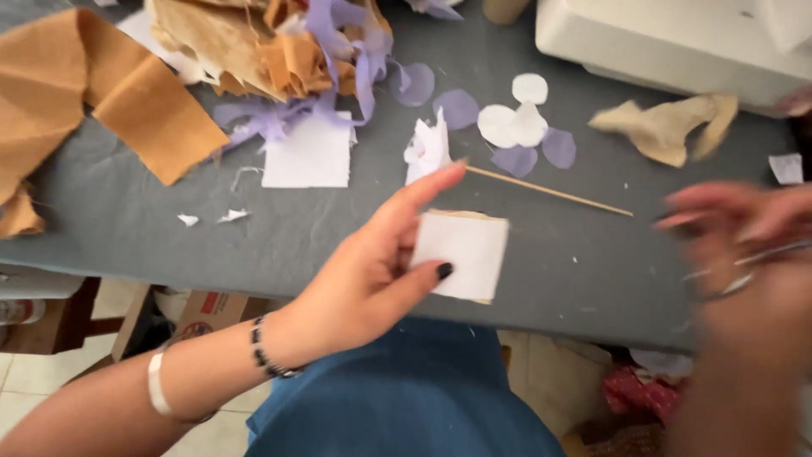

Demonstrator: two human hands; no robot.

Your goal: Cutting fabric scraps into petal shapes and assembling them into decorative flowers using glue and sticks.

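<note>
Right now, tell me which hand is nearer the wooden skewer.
Left. The left hand has its fingertip nearly at the wooden skewer's near end; the right hand is blurred, beyond its far tip.

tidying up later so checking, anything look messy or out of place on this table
Yes: small torn white scraps lie loose on the grey table, and tan and lilac fabric offcuts sit in a tangled heap at its far edge.

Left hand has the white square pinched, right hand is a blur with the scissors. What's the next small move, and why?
Probably bring the right hand with the scissors to the white square: the left hand holds it clear above the grey table, its right edge free.
</note>
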